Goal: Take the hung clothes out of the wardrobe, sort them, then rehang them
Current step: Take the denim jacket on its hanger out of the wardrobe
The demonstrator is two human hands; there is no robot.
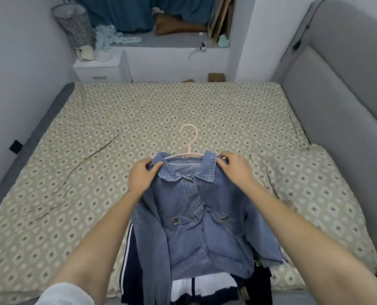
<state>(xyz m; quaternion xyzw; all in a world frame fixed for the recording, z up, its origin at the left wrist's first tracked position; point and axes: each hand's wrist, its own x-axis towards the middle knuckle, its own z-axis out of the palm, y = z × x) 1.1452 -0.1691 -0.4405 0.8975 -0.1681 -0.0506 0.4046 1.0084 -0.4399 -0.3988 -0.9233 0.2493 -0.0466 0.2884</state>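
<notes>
Lower centre of frame, L hand (pixel 142 176) & R hand (pixel 233 168) are each pinching a shoulder of the denim shirt (pixel 196 216) w/ curled fingers as it's lying atop dark clothes (pixel 134 249) on the bed (pixel 139 106), so an uneven tug is prob. risking the pink hanger (pixel 189 139) slipping out.

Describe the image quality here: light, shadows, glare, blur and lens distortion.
Head view: soft, even, cool light with no glare and no hard shadows. Head view: wide-angle distortion curves the grey headboard and bows the edges of the bed. Head view: the denim shirt, pink hanger, left hand and right hand read clearly, though fine detail is slightly smeared throughout.
</notes>
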